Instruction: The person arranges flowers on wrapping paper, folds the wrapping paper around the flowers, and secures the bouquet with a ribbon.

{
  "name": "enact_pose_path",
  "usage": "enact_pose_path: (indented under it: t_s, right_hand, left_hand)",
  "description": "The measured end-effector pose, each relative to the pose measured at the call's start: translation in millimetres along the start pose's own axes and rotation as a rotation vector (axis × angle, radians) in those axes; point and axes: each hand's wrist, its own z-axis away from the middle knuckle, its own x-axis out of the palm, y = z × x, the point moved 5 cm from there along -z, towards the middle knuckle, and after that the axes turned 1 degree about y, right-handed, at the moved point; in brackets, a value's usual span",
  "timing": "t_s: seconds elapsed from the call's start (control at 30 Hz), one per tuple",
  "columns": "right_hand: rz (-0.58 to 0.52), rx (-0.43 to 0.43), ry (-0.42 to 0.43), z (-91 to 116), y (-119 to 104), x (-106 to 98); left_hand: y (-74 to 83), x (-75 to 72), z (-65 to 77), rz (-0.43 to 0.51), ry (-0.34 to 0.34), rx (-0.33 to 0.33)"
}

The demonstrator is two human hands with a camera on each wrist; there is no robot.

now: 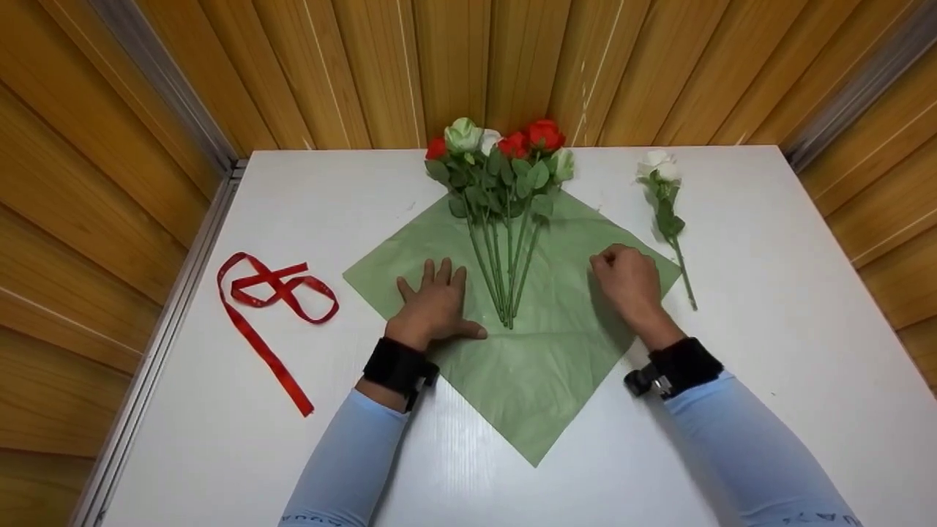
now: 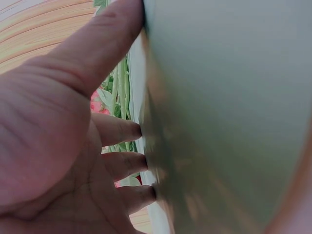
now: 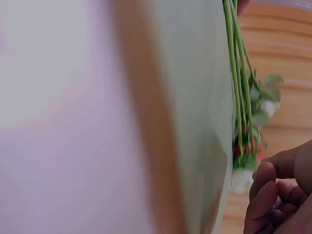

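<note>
A square of green wrapping paper lies cornerwise under a bunch of artificial roses, whose red, white and pale green heads point to the back. Their green stems converge towards the middle of the sheet. Left of the stems my left hand rests on the paper, fingers spread and thumb pointing towards the stem ends; in the left wrist view its fingertips meet the sheet. My right hand is over the paper's right part, fingers curled, with nothing seen in them in the right wrist view.
A looped red ribbon lies on the white table at the left. One white rose lies apart at the right, just past the paper's right corner. Wood-look panels stand behind and at both sides.
</note>
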Motion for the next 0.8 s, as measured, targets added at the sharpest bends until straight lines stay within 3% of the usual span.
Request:
enact_pose_path:
  t_s: [0.17,0.33,0.53,0.8]
  right_hand:
    - [0.098,0.065,0.051,-3.4,36.7,-33.8]
    - [0.149,0.091,0.091,-5.6,61.8,-54.6]
    - [0.169,0.108,0.109,-6.7,76.0,-64.6]
    - [0.201,0.158,0.065,-8.7,83.8,-64.8]
  left_hand:
    - [-1.0,0.5,0.2,0.013,0.006,0.002]
    - [-0.3,-0.5,0.9,0.015,0.007,0.003]
    - [-0.2,-1.0,1.8,0.015,0.002,0.0]
    - [-0.6,-0.9,2.0,0.01,0.006,0.005]
